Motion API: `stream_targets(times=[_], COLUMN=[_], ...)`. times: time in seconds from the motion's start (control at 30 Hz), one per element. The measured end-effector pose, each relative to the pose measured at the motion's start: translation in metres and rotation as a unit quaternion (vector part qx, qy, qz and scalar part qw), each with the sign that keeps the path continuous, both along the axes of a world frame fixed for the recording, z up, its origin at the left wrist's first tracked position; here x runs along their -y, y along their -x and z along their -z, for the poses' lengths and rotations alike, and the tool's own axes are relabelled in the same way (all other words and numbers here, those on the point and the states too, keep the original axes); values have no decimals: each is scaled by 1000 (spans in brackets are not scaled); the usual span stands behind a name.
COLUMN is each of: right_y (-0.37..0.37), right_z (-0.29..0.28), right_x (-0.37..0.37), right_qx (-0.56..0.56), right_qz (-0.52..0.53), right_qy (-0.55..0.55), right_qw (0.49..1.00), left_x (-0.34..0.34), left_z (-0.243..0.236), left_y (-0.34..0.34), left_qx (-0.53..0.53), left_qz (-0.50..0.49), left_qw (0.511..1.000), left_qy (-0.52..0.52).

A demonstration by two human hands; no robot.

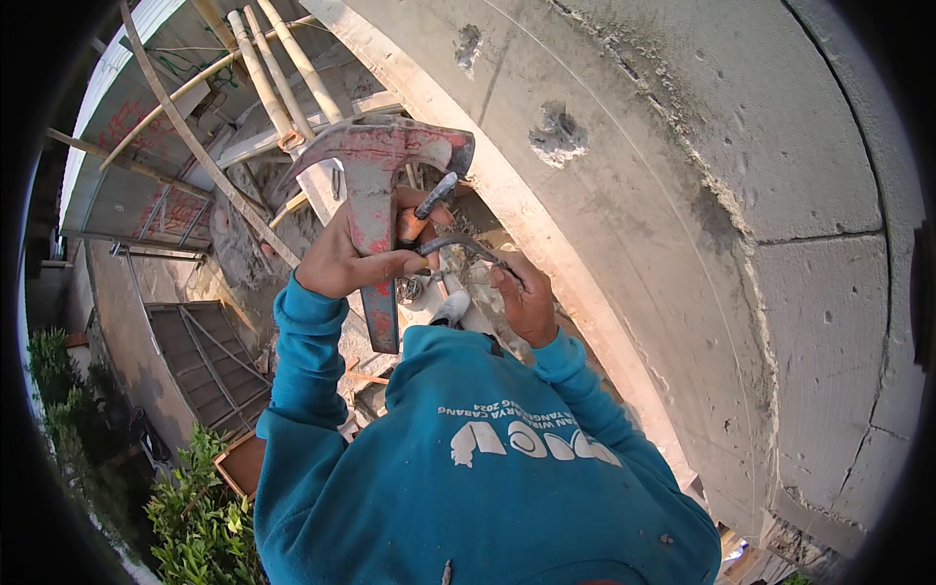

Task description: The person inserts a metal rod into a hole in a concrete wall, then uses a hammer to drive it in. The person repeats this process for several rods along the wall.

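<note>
My left hand (336, 255) is closed around a worn claw hammer (370, 210), its head up and its red-grey surface dusty. Behind the hammer, the same hand also has a small orange piece (410, 228) and a short dark rod (436, 195) in its fingers; whether they form one tool I cannot tell. A bent dark cable-like strip (458, 242) runs from my left thumb toward my right hand (526, 300). The right fingers are closed in a pinch on its other end.
A grey concrete wall (643, 224) with chipped holes and a rough seam rises on my right. Bamboo poles (283, 78) and a long curved strip (180, 122) stand at the upper left. Below are a shoe (451, 308) and rubble. Green shrubs (200, 522) grow at lower left.
</note>
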State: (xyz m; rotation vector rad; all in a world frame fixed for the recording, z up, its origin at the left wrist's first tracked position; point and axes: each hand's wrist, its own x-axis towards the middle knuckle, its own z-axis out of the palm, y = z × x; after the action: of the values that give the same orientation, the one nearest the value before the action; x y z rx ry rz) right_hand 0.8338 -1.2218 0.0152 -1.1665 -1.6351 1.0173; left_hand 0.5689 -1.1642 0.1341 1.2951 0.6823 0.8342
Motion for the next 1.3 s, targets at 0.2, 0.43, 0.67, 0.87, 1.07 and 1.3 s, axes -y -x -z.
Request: stream_targets(times=[0.2,0.43,0.67,0.87,1.07,1.3], right_y=[-1,-24,-16,-21,-41,-32], right_z=[-45,-79,-52,-99,-123,-106], right_x=[-11,-42,-97,-144,-183,-206], right_qx=[93,450,602,712,760,779], right_qz=[67,53,-60,-101,-87,-84], right_qy=[-14,-66,-117,-157,-166,-148], right_qw=[993,889,788,676,622,604], left_x=[-16,-48,-35,-46,-83,-104], left_z=[36,207,381,343,330,306], left_y=[-6,9,-62,-130,-154,-168], left_qx=[-11,229,209,215,308,296], left_qz=[-180,-256,-290,-221,-258,-284], left_qw=[983,865,791,804,805,824], left_qy=[19,367,497,508,437,390])
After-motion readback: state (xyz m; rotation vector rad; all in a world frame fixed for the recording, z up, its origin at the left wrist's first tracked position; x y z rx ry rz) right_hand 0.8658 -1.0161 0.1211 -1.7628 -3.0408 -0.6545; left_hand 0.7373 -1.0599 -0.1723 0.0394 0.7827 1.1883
